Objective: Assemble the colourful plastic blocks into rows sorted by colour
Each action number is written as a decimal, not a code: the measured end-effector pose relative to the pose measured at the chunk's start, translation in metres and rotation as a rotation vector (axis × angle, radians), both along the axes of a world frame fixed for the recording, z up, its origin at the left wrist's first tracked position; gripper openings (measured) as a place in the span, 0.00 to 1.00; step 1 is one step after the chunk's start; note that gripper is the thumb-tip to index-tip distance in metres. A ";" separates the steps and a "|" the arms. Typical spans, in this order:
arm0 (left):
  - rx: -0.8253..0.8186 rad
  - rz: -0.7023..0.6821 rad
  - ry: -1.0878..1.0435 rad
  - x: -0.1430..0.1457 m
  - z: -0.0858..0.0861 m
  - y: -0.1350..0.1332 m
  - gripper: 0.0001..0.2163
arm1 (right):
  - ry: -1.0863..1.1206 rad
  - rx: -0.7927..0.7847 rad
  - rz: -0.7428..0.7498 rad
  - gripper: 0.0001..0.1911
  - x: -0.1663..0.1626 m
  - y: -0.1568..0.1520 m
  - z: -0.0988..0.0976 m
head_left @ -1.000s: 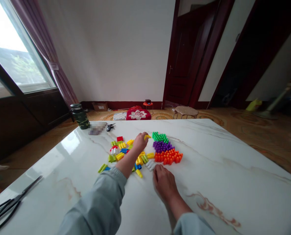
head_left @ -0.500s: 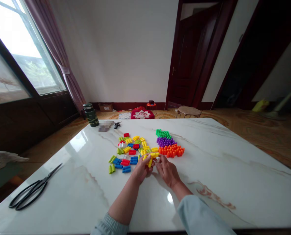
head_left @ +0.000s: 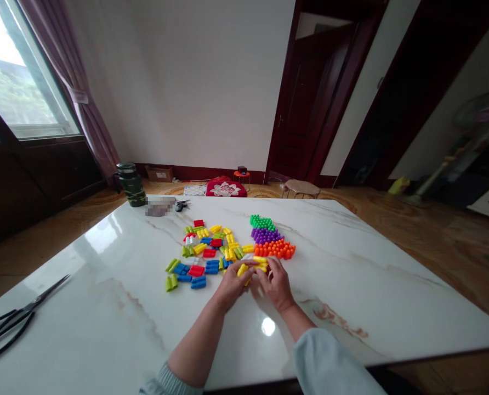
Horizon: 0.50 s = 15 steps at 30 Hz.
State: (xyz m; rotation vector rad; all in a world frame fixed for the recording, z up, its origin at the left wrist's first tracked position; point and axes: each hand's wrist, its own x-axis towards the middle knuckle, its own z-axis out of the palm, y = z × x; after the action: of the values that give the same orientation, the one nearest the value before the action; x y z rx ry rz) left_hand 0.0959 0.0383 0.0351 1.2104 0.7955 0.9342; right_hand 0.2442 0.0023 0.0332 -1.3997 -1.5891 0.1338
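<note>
My left hand (head_left: 229, 288) is closed around a yellow bullet-shaped plastic block (head_left: 243, 270). Beside it, my right hand (head_left: 278, 285) grips more yellow blocks (head_left: 261, 261) between thumb and fingers, just in front of the orange group. The fingers partly cover these yellow pieces, so how they join is hard to see. Left of my hands lie loose blocks in red (head_left: 196, 271), blue (head_left: 198, 282), lime green (head_left: 171, 282) and yellow. Packed groups of orange blocks (head_left: 275, 249), purple blocks (head_left: 266, 236) and green blocks (head_left: 262, 221) stand beyond my right hand.
All this is on a white marble-patterned table (head_left: 351, 274). Large black-handled scissors (head_left: 26, 312) lie at the left. A camouflage flask (head_left: 131, 185), a blurred-out flat item (head_left: 160, 207) and keys (head_left: 182, 206) are at the far left edge. A round stool (head_left: 301, 188) stands behind the table.
The view has turned right, so everything sits further left. My right fingers now reach over the yellow blocks from above, while my left hand has turned more palm-down.
</note>
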 end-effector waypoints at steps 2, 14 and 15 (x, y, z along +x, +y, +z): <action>-0.027 -0.019 -0.024 0.000 0.004 0.001 0.24 | 0.126 0.008 -0.096 0.11 0.010 -0.002 0.000; -0.080 0.003 -0.069 0.000 0.005 0.009 0.26 | -0.100 -0.508 -0.466 0.09 0.111 0.004 0.011; -0.079 0.005 -0.069 0.000 0.004 0.009 0.26 | -0.142 -0.564 -0.469 0.09 0.110 0.006 0.014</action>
State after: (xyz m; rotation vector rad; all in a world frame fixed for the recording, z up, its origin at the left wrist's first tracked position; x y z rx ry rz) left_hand 0.0960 0.0477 0.0392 1.1022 0.7742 0.9355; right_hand 0.3538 0.0079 0.0474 -2.2290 -1.3394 0.2152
